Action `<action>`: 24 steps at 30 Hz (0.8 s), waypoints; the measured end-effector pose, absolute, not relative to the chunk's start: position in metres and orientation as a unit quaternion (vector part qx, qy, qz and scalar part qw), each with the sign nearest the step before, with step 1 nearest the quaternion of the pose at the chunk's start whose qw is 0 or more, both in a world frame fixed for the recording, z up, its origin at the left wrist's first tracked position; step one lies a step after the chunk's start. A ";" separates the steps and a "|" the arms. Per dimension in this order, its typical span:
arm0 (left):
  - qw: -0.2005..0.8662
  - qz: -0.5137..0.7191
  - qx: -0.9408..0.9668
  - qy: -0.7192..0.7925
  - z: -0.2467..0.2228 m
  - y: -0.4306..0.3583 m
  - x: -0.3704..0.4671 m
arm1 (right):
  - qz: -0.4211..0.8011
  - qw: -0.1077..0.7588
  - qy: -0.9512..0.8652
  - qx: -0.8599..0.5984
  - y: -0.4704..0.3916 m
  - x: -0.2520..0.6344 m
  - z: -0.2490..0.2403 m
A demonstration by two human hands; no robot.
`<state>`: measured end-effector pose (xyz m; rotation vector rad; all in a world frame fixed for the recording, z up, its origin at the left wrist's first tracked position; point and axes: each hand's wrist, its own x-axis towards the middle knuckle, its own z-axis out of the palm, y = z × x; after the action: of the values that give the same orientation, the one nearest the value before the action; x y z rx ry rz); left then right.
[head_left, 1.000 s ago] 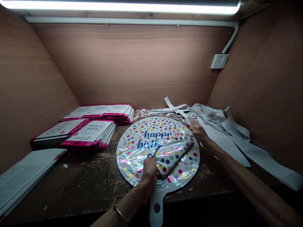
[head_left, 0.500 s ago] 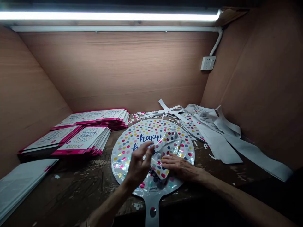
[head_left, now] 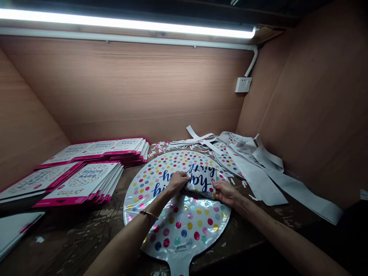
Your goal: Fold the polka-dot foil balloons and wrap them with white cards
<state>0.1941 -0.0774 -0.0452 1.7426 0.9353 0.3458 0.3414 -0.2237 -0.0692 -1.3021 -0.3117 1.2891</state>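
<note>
A flat round foil balloon with coloured dots and blue lettering lies on the worktop, its neck toward me. Over its upper right part is a folded foil balloon, a small packet with blue letters showing. My left hand pinches the packet's left edge. At its right edge my right hand grips with thumb and fingers. Both hands are closed on the packet, which looks slightly raised at its near edge. Part of the large balloon's lettering is hidden behind the left hand and the packet.
Stacks of pink-edged printed cards stand at the left, with clear-wrapped white sleeves nearer. White paper strips and more dotted balloons lie at the right. Paper scraps are scattered behind. A wall socket is at the back right.
The dotted bundle under my right hand is now a smaller packet with lettering facing up. My left hand has come down onto its left edge, my right onto its right. The view has shifted.
</note>
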 end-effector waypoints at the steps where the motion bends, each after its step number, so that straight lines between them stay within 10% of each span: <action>1: 0.525 0.153 0.731 0.408 -0.048 -0.076 0.201 | 0.553 0.596 -0.129 -0.568 -0.222 0.342 -0.070; 15: 0.614 0.130 0.745 0.225 -0.056 -0.101 0.180 | 0.458 0.578 -0.310 -0.600 -0.240 0.351 -0.070; 24: 0.427 0.122 0.893 0.070 -0.050 -0.112 0.156 | 0.338 0.415 -0.594 -0.600 -0.266 0.355 -0.073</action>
<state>0.1556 -0.1119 -0.0503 2.2327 0.1742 0.3051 0.3554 -0.2664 -0.0735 -1.5078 -1.4917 0.8492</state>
